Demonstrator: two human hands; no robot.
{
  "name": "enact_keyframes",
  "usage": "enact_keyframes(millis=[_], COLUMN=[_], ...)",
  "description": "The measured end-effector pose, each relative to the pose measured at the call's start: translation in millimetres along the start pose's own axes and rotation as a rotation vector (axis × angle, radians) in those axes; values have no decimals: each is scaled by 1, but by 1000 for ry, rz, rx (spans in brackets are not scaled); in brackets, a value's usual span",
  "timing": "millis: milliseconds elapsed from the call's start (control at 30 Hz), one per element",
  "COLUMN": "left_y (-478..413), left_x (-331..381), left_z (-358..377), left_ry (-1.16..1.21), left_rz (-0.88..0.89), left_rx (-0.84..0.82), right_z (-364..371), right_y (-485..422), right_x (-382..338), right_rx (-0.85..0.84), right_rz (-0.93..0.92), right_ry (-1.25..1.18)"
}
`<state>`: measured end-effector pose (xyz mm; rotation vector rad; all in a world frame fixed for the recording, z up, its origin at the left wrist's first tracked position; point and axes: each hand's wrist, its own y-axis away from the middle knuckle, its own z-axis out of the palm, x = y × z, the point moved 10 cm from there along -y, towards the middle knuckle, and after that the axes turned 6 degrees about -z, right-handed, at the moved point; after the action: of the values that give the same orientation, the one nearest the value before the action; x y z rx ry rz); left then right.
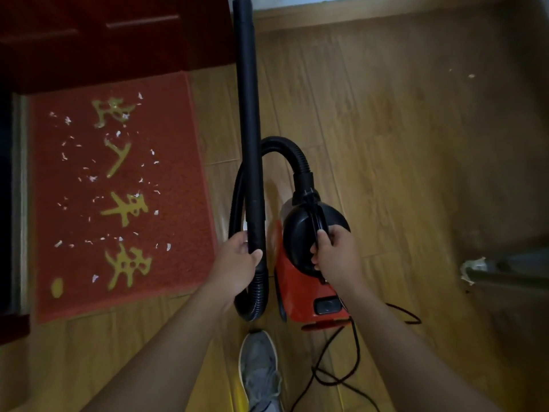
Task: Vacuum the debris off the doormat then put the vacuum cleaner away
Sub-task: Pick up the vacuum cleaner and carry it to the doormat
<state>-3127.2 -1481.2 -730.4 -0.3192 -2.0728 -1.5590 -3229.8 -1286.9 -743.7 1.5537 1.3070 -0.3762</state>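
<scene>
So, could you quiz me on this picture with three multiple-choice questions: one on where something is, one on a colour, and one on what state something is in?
1. Where does the doormat lie from the vacuum cleaner?
A. on the person's left of it
B. on the person's right of it
C. under it

2. What colour is the vacuum cleaner's body?
A. blue
B. red
C. white

3. What is the left hand doing?
A. hanging free
B. gripping the black tube
C. pressing on the doormat

Answers:
1 A: the doormat lies left of the machine and apart from it.
2 B: its casing shows red.
3 B: its fingers curl round the tube's lower end.
</scene>
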Motion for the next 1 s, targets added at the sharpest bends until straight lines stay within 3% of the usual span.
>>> enact_keyframes(millis=[1000], left_y=[-84], left_x=[-84], left_z=[33], left_ry=[35], left_rz=[-73], left_rx=[4], right_z=[35], right_y=[-33], right_x=[66], right_rx=[21], right_rz=[-45], right_ry=[-60])
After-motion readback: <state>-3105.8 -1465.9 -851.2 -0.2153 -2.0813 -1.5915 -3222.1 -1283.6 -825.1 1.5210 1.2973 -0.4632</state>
